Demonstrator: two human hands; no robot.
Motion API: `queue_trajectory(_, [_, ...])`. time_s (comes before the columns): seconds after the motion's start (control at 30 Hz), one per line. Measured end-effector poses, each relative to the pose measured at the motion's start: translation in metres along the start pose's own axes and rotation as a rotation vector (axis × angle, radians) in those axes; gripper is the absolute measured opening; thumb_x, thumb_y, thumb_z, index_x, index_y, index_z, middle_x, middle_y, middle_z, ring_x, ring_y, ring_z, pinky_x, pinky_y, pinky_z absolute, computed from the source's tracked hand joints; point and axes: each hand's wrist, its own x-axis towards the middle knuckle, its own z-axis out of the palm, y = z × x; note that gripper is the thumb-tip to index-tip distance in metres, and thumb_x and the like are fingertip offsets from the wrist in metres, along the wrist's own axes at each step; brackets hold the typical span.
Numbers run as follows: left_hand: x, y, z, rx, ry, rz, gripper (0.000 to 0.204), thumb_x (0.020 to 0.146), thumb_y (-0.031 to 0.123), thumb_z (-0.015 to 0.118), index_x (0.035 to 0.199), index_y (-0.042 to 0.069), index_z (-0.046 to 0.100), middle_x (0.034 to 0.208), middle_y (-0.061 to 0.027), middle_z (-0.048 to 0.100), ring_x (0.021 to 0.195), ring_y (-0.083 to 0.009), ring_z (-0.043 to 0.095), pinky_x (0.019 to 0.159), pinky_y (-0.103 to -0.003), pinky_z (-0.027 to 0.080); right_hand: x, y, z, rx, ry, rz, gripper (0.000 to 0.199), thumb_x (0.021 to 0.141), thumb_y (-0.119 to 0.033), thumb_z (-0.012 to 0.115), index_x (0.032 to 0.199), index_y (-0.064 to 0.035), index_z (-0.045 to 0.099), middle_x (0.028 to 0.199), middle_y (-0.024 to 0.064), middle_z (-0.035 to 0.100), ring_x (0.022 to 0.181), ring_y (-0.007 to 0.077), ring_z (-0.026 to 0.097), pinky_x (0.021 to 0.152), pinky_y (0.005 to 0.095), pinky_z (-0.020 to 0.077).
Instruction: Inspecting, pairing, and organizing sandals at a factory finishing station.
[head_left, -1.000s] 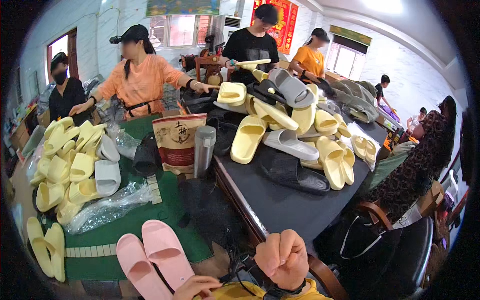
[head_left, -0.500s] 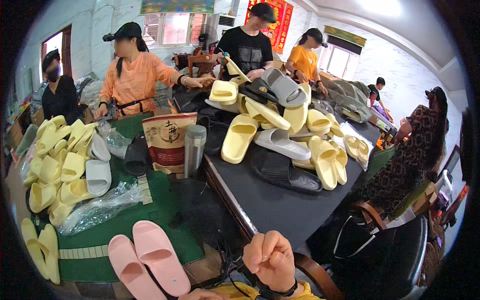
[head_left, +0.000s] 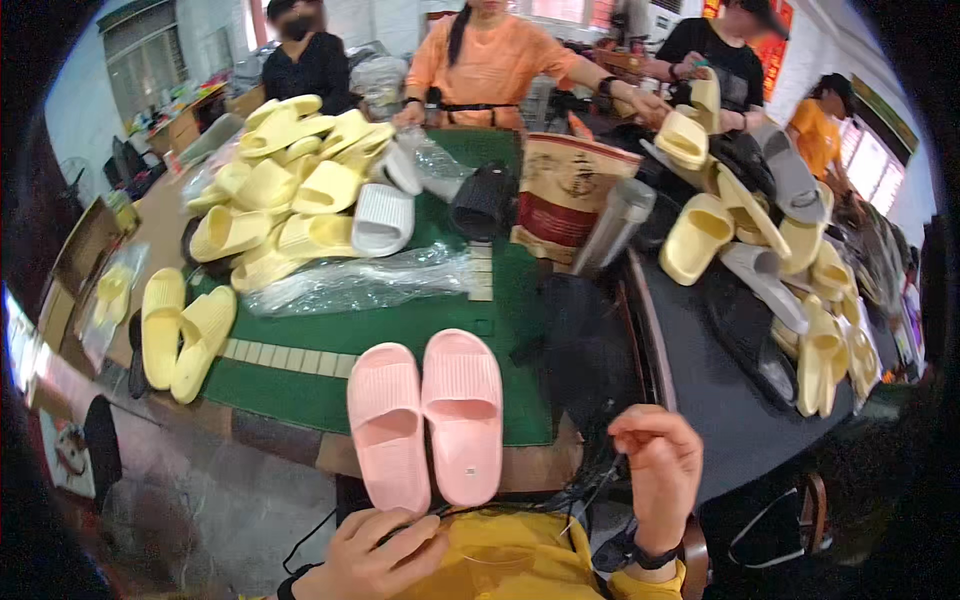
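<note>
A pair of pink slide slippers lies side by side on the near edge of the green mat, toes pointing away from me. Just below the heel of the left slipper is my left hand, its fingers loosely bent and apart, holding nothing. My right hand is raised to the right of the pair, apart from it. Its fingers are bent with their tips drawn together. Whatever they may pinch is too small to make out. Dark cables run between my hands, along the table edge.
Yellow slippers and a clear plastic bag cover the far left. A brown-red pouch and steel flask stand mid-table. More slippers pile on the black table. Several people stand beyond; one reaches toward that pile.
My view has turned left and down, so the slippers and tables appear further right. More of my left hand shows by the pink pair. My right hand's fingers have shifted from a fist-like curl.
</note>
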Motion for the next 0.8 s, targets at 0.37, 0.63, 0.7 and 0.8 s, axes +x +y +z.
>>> queue_trajectory(0.37, [-0.044, -0.034, 0.013, -0.001, -0.13, -0.012, 0.022, 0.073, 0.006, 0.066, 0.095, 0.003, 0.065, 0.105, -0.0106, 0.063, 0.088, -0.0222, 0.066, 0.076, -0.029, 0.055, -0.008, 0.097, 0.044, -0.582, -0.491, 0.204, 0.03, 0.086, 0.004, 0.056, 0.116, 0.0028, 0.059, 0.112, 0.0165, 0.06, 0.101, 0.0245, 0.061, 0.086, 0.0296, 0.0483])
queue_trajectory(0.63, [-0.049, -0.057, 0.026, 0.093, -0.147, -0.055, 0.028, 0.077, 0.008, 0.063, 0.103, -0.002, 0.065, 0.115, -0.0149, 0.061, 0.098, -0.0265, 0.065, 0.084, -0.033, 0.055, 0.001, 0.132, 0.05, -0.963, -0.582, -0.188, 0.036, 0.08, 0.004, 0.059, 0.116, 0.0054, 0.057, 0.109, 0.0208, 0.056, 0.101, 0.0387, 0.055, 0.087, 0.0418, 0.047])
queue_trajectory(0.7, [-0.047, -0.055, 0.018, 0.111, -0.103, -0.064, 0.027, 0.077, 0.009, 0.063, 0.101, -0.002, 0.065, 0.114, -0.0153, 0.062, 0.098, -0.0269, 0.065, 0.085, -0.033, 0.055, 0.003, 0.135, 0.052, -0.998, -0.602, -0.26, 0.036, 0.08, 0.004, 0.059, 0.116, 0.0072, 0.056, 0.109, 0.0215, 0.055, 0.102, 0.0383, 0.054, 0.087, 0.0419, 0.0466])
queue_trajectory(0.8, [-0.046, -0.051, 0.004, 0.136, -0.042, -0.094, 0.025, 0.077, 0.01, 0.062, 0.098, -0.003, 0.066, 0.112, -0.0157, 0.063, 0.099, -0.0276, 0.065, 0.086, -0.033, 0.055, 0.005, 0.137, 0.052, -1.019, -0.599, -0.24, 0.036, 0.08, 0.003, 0.058, 0.115, 0.0078, 0.056, 0.109, 0.0216, 0.055, 0.101, 0.0384, 0.054, 0.087, 0.0419, 0.047])
